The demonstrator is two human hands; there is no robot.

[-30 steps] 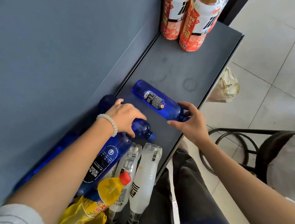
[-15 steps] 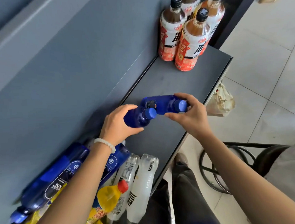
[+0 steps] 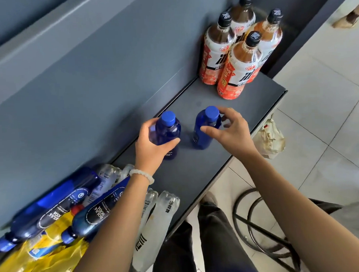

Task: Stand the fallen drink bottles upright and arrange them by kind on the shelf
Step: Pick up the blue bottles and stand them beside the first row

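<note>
2 small blue bottles stand upright, side by side mid-shelf (image 3: 226, 154). The left hand (image 3: 152, 143) wraps the left blue bottle (image 3: 167, 132); the right hand (image 3: 229, 129) pinches the right blue bottle (image 3: 205, 128) loosely. The fallen bottles (image 3: 79, 210) lie nearer the left hand, caps toward the person.

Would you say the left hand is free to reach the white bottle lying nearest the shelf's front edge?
Probably not yet: the left hand grips a small blue bottle. The white bottle lies uncovered beside that forearm.
</note>
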